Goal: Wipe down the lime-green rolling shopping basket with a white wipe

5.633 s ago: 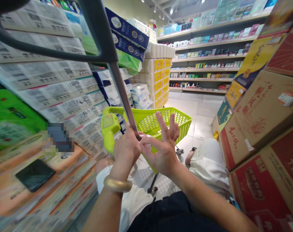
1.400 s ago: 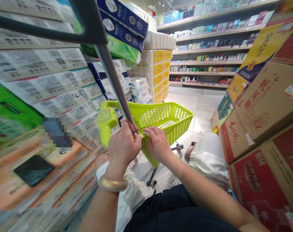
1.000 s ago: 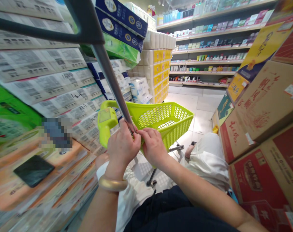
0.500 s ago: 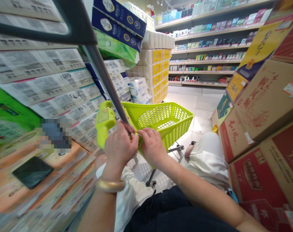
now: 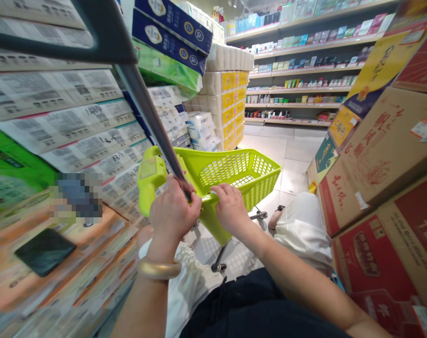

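My left hand point(image 5: 171, 206) is closed round the lower part of a grey metal pole point(image 5: 148, 105), where it meets a lime-green shopping basket cart point(image 5: 266, 180). The pole slants up to a dark grey handle point(image 5: 117, 42) at the upper left. My right hand point(image 5: 231, 209) is at the cart's near rim, just right of the pole, with its fingers curled. A small white spot shows at its fingertips, too small to name. Nothing lies in the visible part of the basket. A lime-green moulded piece point(image 5: 152, 176) sticks out left of the pole.
Stacked paper packs point(image 5: 58, 94) rise on the left, with a dark flat device point(image 5: 44, 252) on an orange pack. Yellow-and-white packs point(image 5: 231, 108) stand beyond the cart. Cardboard cartons point(image 5: 382, 145) line the right side. Shelves point(image 5: 301, 72) of goods fill the back above pale floor tiles point(image 5: 270, 136).
My right hand has moved a little to the right, away from my left hand and the pole, baring more of the cart's near rim. My left hand keeps its grip.
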